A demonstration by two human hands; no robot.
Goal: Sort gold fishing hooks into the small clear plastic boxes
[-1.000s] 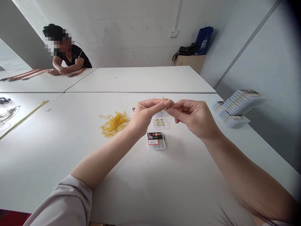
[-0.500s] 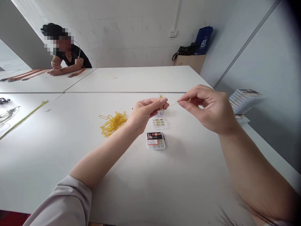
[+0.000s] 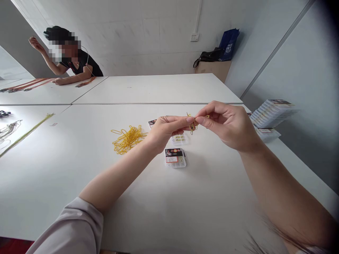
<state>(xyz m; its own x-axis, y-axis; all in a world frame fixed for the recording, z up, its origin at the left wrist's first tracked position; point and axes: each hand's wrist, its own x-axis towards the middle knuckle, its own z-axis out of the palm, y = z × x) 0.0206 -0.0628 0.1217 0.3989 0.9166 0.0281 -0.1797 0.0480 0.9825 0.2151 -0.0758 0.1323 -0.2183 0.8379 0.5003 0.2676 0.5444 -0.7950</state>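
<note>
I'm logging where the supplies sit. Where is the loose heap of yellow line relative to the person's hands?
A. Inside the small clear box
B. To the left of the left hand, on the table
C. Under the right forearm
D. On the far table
B: the heap of yellow line lies on the white table, left of the left hand.

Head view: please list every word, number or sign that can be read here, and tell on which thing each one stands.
Nothing here can be read for certain.
Small box: black label with red and white marks, too small to read.
Stacked boxes: printed tops, blurred.
Blue bag: pale print, unreadable.
Both hands pinch a hook with yellow line; it bears no text.
</note>
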